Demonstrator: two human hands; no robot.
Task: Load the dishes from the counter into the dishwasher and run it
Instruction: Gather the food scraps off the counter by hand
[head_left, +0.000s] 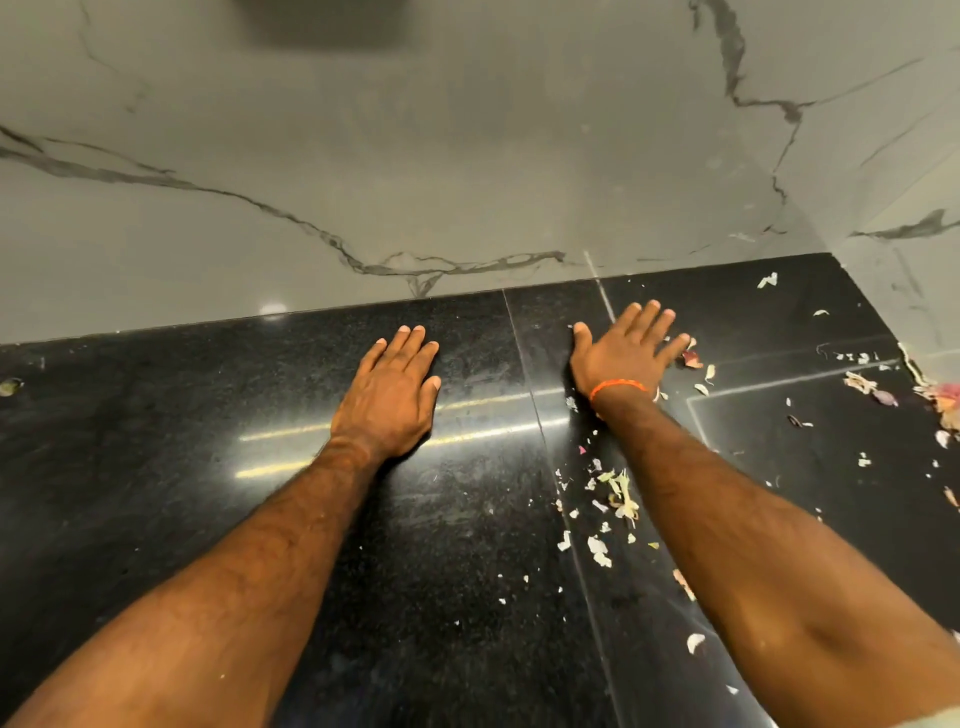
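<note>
Dishes: none in view; dishwasher also out of sight.
Left hand (390, 387): flat on worktop (182, 467), grip open, empty.
Right hand (626, 349): flat, fingers spread, holding nothing, likely resting.
Scraps (618, 493): scattered beside right arm.

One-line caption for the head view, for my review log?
Left hand and right hand rest flat, palms down, on a black granite counter strewn with vegetable peelings; no dishes in view.
</note>
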